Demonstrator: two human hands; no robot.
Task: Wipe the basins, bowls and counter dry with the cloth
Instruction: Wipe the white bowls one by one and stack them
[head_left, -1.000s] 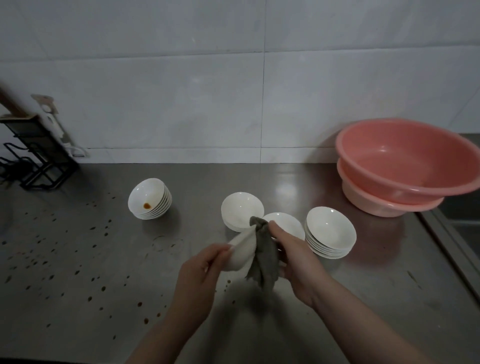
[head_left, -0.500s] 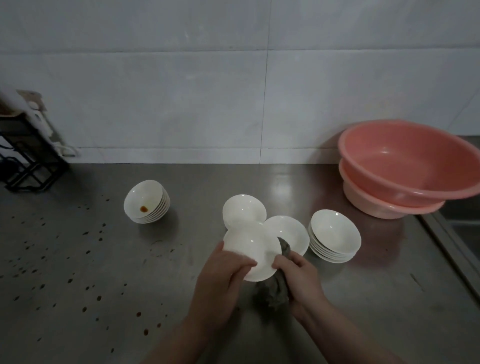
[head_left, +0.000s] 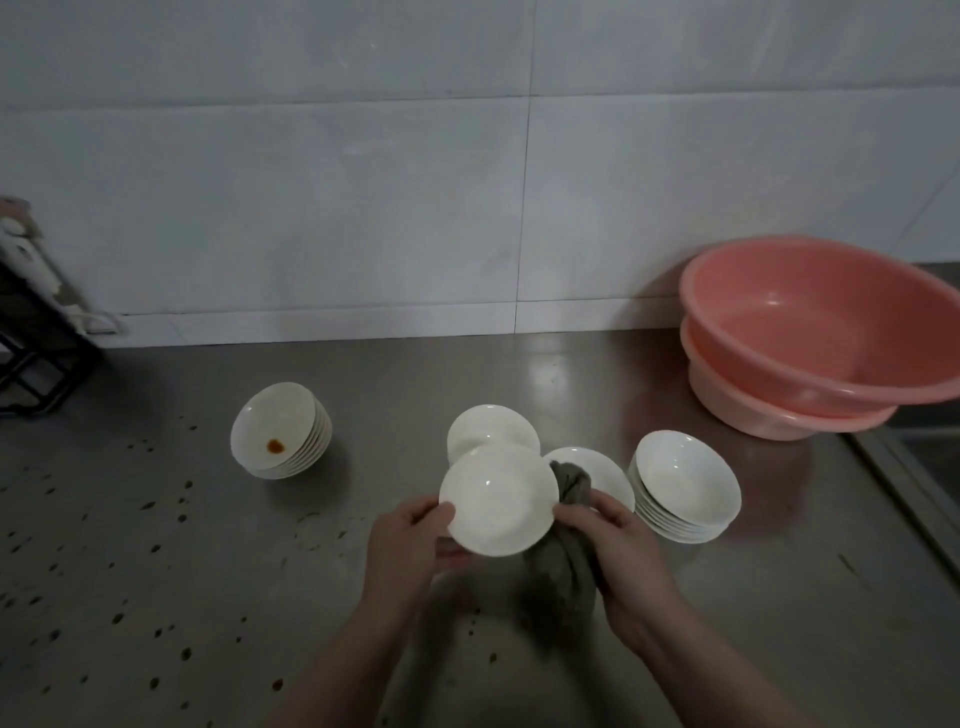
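Glossy white ceramic bowl (head_left: 497, 501), matt grey cloth (head_left: 563, 566), smooth pink plastic basins (head_left: 810, 332), dull brushed-metal counter (head_left: 519, 379).

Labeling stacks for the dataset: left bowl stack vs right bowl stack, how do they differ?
The left stack leans over, its top bowl showing an orange-brown spot; the right stack sits level, its top bowl clean. The left stack stands alone among dark droplets; the right stack sits beside the pink basins. Both are nested white bowls on the counter.
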